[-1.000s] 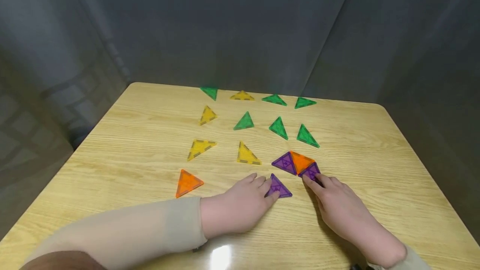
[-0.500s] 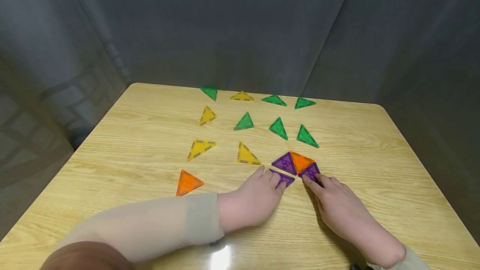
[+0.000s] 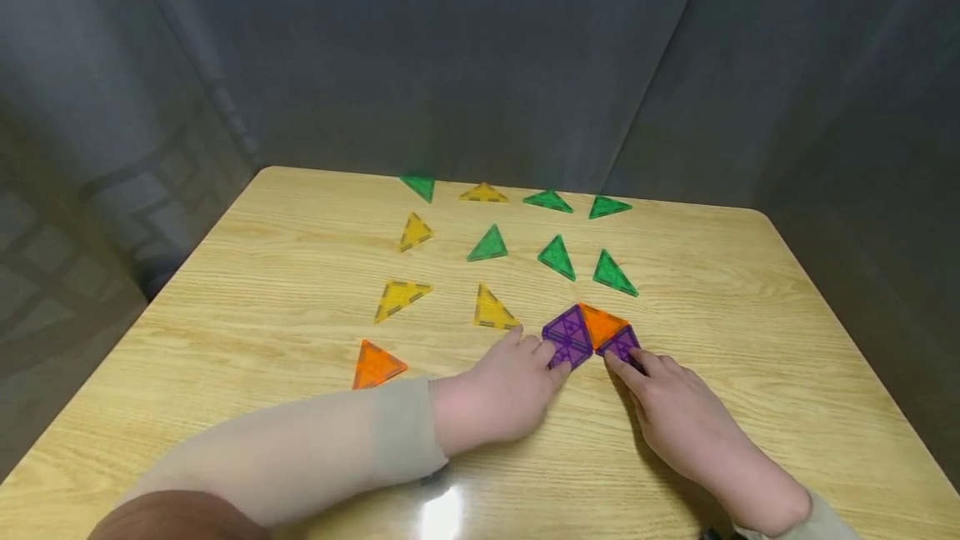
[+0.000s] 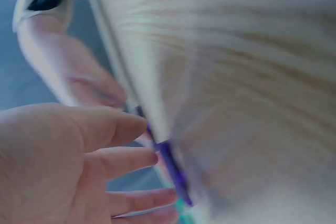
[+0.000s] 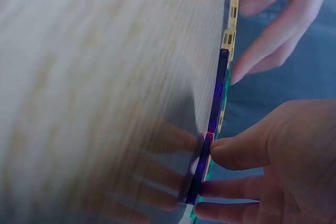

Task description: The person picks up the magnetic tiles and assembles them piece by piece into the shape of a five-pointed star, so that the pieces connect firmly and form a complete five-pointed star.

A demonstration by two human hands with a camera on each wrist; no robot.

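Note:
On the wooden table lie flat, see-through triangular magnetic tiles. My left hand (image 3: 510,386) rests its thumb and fingertips on a purple triangle tile (image 3: 574,354), which sits edge to edge below another purple triangle tile (image 3: 567,323). Right of that pair, an orange triangle tile (image 3: 602,325) adjoins a third purple triangle tile (image 3: 619,342). The fingertips of my right hand (image 3: 686,419) press on this third one and cover its right corner. In the left wrist view, nearly straight fingers touch a purple tile (image 4: 176,174) from above. The right wrist view has thumb and extended fingers on a purple tile (image 5: 198,171).
A single orange triangle tile (image 3: 377,366) lies left, partly behind the left sleeve (image 3: 322,440). Several yellow tiles (image 3: 401,298) and green tiles (image 3: 557,257) are spread in loose rows toward the far table edge (image 3: 517,188). Dark curtains (image 3: 450,48) hang behind.
My left hand has turned a purple tile and slid it up and right against the upper purple tile, where a gap showed before. My right hand has stayed in place.

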